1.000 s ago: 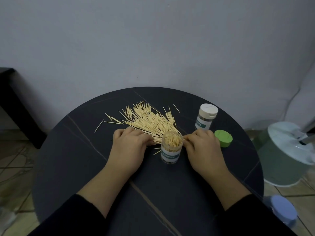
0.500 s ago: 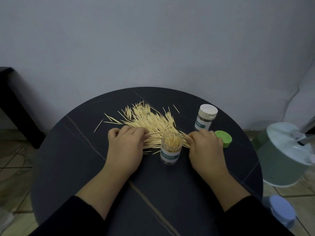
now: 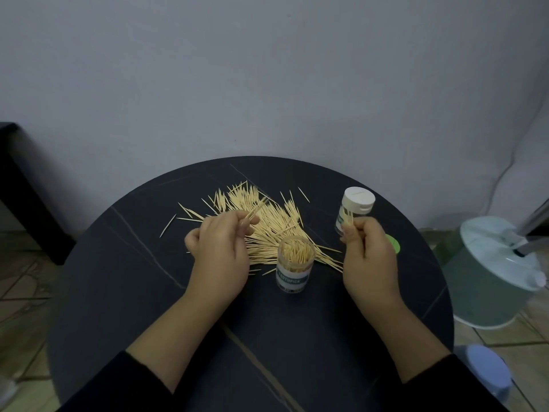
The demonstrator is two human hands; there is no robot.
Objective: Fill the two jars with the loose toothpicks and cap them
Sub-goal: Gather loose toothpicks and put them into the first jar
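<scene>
An uncapped clear jar (image 3: 293, 267), packed with upright toothpicks, stands on the round black table (image 3: 297, 337) between my hands. Behind it lies a wide pile of loose toothpicks (image 3: 267, 215). My left hand (image 3: 221, 254) is raised left of the jar and pinches a few toothpicks that point up and to the right. My right hand (image 3: 370, 257) is raised right of the jar and pinches a few short toothpick ends at its fingertips. A second jar (image 3: 353, 211) with a white cap stands behind my right hand. The green cap (image 3: 393, 243) peeks out beside that hand.
A pale green round bin (image 3: 493, 275) with a white lid stands on the floor to the right. A blue lidded container (image 3: 487, 370) sits lower right. A dark piece of furniture (image 3: 20, 185) is at the left, and a grey wall runs behind the table.
Both hands have lifted off the table from the pile, each now pinching a few toothpicks. The jars and the green cap have not moved.
</scene>
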